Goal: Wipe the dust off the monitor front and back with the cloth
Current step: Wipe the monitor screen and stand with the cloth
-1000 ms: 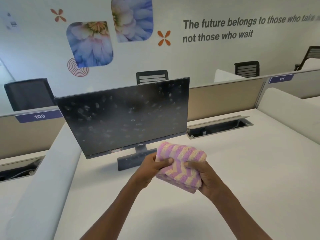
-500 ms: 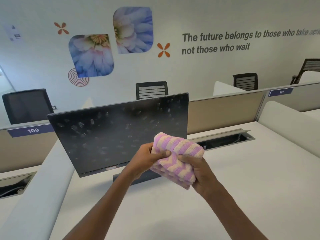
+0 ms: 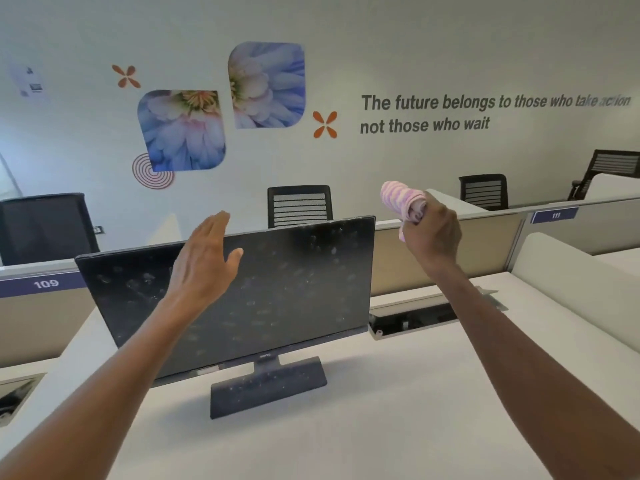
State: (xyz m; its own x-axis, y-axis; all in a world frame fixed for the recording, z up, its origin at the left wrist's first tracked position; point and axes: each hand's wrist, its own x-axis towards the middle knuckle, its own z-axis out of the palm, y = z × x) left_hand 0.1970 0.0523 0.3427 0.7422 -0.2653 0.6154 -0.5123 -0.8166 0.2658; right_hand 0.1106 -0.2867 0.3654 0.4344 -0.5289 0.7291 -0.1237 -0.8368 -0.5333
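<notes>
Pink-and-cream striped cloth (image 3: 405, 201) sits bunched in your right hand (image 3: 433, 233), fingers clenched around it, raised just beyond the monitor's (image 3: 277, 292) upper right corner. Your left hand (image 3: 204, 261) hovers flat, fingers straight, before the dusty screen on the white desk (image 3: 398, 410).

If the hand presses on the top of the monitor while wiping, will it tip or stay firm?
The monitor probably rocks: its wide panel stands on one narrow neck. The flat base likely resists tipping under gentle pressure. The open left hand near the top edge could steady it.
</notes>
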